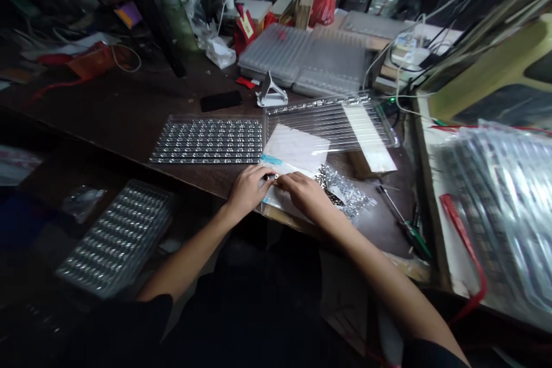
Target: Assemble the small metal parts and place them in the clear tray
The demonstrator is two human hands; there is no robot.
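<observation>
My left hand (pixel 248 191) is closed in a pinch on a small dark metal part (pixel 270 176) with a shiny end. Its exact kind is too small to make out. My right hand (pixel 305 192) has its fingers curled together against the shiny end of that part. Both hands rest over a white sheet (pixel 297 146) with blue tape (pixel 271 159) near the table's front edge. Just right of my right hand lies a pile of small shiny metal pieces (pixel 340 184), partly on a clear plastic bag (pixel 357 202). A clear tray (pixel 207 141) filled with rows of metal parts sits to the left.
Behind the sheet stands a ribbed clear tray (pixel 310 121), a white strip (pixel 368 135) across it. Farther back are stacked trays (pixel 302 54), a phone (pixel 221 101) and a white stand (pixel 271 92). A green-handled screwdriver (pixel 416 238) lies right. More filled trays (pixel 116 236) sit lower left.
</observation>
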